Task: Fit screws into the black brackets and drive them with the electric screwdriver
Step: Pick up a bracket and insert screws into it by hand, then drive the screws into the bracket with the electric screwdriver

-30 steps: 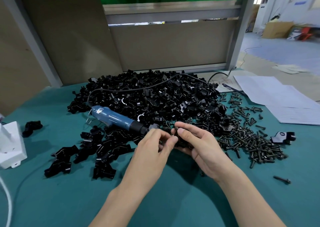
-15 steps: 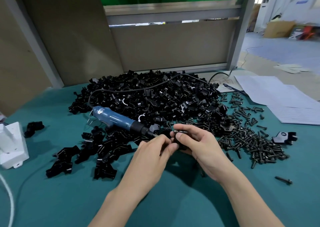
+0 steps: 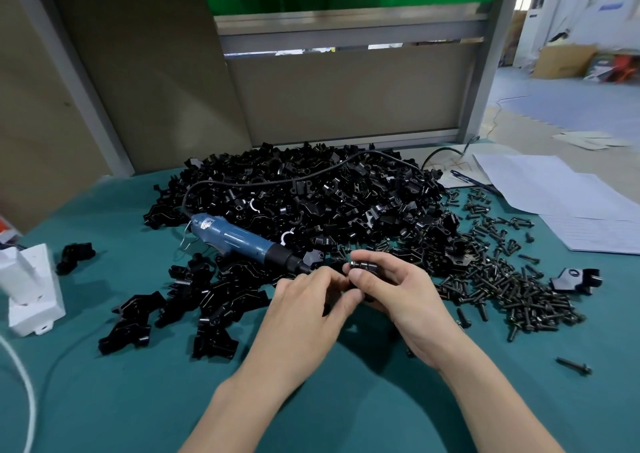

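Black bracket is pinched by the right hand, thumb and fingers, turned up more than a second ago. Left hand fingers curl against it; what they pinch is hidden. Electric screwdriver lies just past the left fingertips, likely needed next

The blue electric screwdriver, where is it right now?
In the head view the blue electric screwdriver lies left of centre on the near edge of the black bracket pile, its tip pointing toward the left hand.
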Demonstrator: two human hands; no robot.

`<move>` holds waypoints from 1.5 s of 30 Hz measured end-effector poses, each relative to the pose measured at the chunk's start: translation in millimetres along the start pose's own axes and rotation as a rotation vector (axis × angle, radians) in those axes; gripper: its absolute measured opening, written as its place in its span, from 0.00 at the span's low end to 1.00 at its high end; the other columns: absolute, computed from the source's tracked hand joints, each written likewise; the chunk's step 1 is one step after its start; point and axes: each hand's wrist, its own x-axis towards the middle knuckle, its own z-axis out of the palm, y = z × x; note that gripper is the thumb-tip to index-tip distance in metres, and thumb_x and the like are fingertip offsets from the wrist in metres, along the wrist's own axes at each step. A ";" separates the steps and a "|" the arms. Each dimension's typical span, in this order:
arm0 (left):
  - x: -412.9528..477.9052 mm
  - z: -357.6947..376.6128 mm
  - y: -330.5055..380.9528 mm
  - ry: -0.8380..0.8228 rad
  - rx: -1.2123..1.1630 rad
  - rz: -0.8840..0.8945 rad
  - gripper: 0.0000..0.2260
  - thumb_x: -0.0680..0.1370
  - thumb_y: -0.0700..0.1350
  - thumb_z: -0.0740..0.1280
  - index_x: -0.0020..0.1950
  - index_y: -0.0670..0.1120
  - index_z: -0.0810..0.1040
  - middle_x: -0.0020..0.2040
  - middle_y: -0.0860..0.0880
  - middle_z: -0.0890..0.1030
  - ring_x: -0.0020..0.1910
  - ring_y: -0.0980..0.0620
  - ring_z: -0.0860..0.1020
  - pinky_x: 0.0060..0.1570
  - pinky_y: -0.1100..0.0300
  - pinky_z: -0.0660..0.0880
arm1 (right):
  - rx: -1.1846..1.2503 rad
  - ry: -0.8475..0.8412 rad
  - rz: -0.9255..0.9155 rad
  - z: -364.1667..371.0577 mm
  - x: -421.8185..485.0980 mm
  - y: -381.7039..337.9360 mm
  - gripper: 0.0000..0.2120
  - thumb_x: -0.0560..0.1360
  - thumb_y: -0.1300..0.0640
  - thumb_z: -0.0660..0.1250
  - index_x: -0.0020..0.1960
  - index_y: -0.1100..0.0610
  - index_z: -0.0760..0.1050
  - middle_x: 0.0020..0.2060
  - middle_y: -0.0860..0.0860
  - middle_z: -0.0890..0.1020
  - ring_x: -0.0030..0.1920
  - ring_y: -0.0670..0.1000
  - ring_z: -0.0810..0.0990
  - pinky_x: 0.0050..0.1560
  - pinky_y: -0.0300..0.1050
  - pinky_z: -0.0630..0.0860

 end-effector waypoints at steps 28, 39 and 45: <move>123.8 -92.2 -76.3 -0.029 -0.192 -0.857 0.26 0.83 0.55 0.61 0.74 0.38 0.67 0.70 0.39 0.72 0.66 0.40 0.73 0.63 0.50 0.69 | 0.248 0.107 0.043 -10.0 10.5 6.0 0.22 0.61 0.46 0.80 0.55 0.49 0.86 0.51 0.55 0.88 0.55 0.54 0.87 0.66 0.62 0.77; 134.1 -84.3 -2.2 0.517 -1.142 -0.455 0.12 0.78 0.48 0.67 0.57 0.45 0.70 0.45 0.45 0.76 0.38 0.48 0.79 0.47 0.49 0.79 | 0.256 0.149 0.048 -11.9 11.6 2.9 0.28 0.62 0.48 0.78 0.61 0.53 0.82 0.51 0.55 0.88 0.54 0.53 0.87 0.65 0.59 0.79; 128.0 -68.5 16.4 0.558 -1.759 -0.521 0.10 0.76 0.43 0.70 0.41 0.46 0.69 0.29 0.51 0.74 0.27 0.53 0.75 0.36 0.60 0.79 | 0.063 0.156 0.024 -10.2 7.9 3.9 0.25 0.59 0.38 0.79 0.56 0.34 0.83 0.55 0.43 0.87 0.60 0.47 0.84 0.64 0.49 0.78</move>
